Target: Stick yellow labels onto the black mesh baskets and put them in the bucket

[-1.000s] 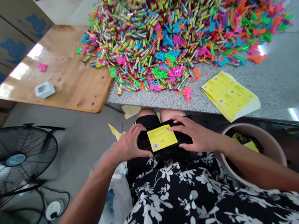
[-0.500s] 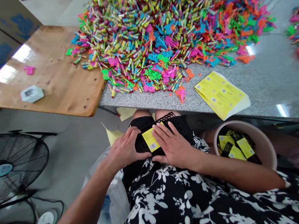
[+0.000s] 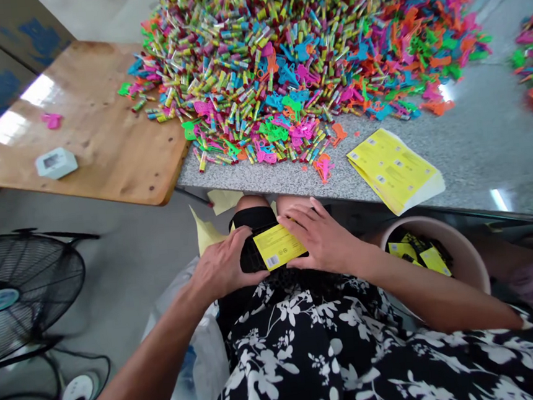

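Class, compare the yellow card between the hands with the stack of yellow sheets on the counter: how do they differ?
Size: the yellow card is much smaller than the stack of yellow sheets.
Print: the card's uncovered part shows one barcode; the stack's top shows several.
Place: the card lies on a black plastic piece between the left hand and right hand; the stack lies on the grey counter.
Both are yellow and printed.

Yellow printed card [image 3: 277, 247], lying flat, atop black plastic piece [image 3: 250, 256]
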Available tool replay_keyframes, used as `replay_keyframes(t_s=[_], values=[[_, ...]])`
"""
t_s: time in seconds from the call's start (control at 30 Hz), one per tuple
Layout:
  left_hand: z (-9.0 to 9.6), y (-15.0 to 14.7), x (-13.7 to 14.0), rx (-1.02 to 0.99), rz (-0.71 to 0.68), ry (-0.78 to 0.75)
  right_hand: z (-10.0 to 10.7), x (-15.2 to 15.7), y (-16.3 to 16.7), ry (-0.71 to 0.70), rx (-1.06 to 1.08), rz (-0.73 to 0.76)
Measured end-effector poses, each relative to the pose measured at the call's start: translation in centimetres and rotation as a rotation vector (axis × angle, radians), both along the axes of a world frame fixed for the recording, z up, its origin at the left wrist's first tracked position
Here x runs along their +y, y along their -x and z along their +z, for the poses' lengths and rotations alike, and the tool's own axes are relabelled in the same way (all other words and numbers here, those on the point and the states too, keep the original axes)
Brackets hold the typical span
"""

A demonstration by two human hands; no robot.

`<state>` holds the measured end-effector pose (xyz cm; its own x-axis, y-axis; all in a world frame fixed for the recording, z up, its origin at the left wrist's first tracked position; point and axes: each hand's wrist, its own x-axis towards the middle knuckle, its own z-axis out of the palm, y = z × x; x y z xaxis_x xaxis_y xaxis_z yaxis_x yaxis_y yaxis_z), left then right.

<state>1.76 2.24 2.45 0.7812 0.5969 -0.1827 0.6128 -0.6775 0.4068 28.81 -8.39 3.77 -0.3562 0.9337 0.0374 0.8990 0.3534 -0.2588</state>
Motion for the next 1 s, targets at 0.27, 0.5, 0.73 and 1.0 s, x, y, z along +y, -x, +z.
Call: replay_keyframes(t_s=[0.27, 0.5, 0.73, 1.0], values=[[-0.2, 0.1, -0.1, -0.046, -0.001, -0.009, 0.7, 0.8, -0.7, -0.03, -0.069, -0.012], [-0.5, 0.3, -0.1, -0.049, -0.007, 0.003, 0.9, -0.1, -2.7, -0.034, -0.116, 0.001], [0.5, 0.0, -0.2, -0.037, -0.055, 0.043, 0.4, -0.8, -2.8, -0.043, -0.095, 0.055], [1.1, -1.1, -1.1, 0.053, -0.02, -0.068, -0.7, -1.0, -2.9, -0.099, -0.03, 0.076]])
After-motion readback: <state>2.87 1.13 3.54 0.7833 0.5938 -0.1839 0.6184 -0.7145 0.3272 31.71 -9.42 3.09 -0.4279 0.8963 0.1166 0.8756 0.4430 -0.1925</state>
